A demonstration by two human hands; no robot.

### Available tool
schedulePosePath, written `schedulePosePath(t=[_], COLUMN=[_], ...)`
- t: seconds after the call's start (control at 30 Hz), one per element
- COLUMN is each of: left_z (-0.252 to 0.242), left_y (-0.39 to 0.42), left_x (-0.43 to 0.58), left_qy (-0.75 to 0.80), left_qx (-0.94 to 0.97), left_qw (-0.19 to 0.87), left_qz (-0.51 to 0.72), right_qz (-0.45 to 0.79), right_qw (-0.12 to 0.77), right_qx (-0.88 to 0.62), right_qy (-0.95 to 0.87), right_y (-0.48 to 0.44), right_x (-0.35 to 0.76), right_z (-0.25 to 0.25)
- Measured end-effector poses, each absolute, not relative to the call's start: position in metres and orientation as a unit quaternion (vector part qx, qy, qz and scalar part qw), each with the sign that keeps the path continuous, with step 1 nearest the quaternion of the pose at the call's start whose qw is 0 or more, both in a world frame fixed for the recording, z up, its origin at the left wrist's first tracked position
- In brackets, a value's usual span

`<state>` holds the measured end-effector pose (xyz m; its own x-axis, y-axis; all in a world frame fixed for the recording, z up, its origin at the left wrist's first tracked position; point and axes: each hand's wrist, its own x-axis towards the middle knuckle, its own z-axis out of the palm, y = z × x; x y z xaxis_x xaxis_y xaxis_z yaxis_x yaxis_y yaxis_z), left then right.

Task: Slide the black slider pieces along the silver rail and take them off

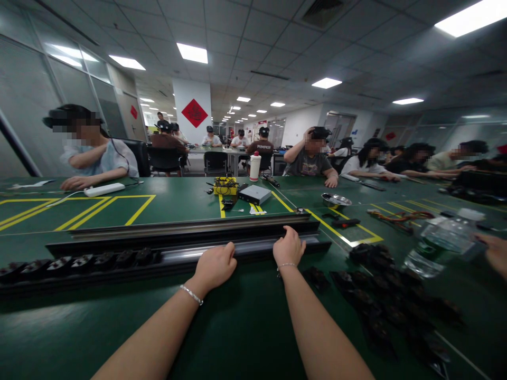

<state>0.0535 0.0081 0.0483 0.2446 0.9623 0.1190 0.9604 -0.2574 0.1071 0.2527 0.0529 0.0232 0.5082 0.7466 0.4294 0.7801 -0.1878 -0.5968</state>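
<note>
A long black channel (255, 248) with a shiny inner strip lies across the green table in front of me. My left hand (216, 267) is closed over its near edge around the middle. Farther right, my right hand (289, 247) has its fingers curled on the same channel near the right end. The fingertips of both hands are partly hidden. Several black socket modules (105, 259) sit in a row in the channel's left part, a few with pale parts. A second long black channel (158, 230) lies just behind, parallel to the first.
A pile of black modules (380, 295) spreads at the right, beside a clear water bottle (438, 245). Another person's hand (497, 253) reaches in there. Farther back are a metal bowl (336, 199), a grey box (255, 195), a yellow box (225, 186) and a white power strip (104, 189).
</note>
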Motion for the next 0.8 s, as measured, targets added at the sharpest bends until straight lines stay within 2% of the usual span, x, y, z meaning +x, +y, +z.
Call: schedulePosePath(t=[0.8], left_z=[0.0465], left_y=[0.0100], left_x=[0.0516], left_qy=[0.596], left_qx=[0.798], left_qw=[-0.006], left_qz=[0.082], right_qz=[-0.011], right_qw=[0.396], right_qx=[-0.783], right_qy=[-0.480], right_y=[0.0525], right_x=[0.2572], right_z=[0.0260])
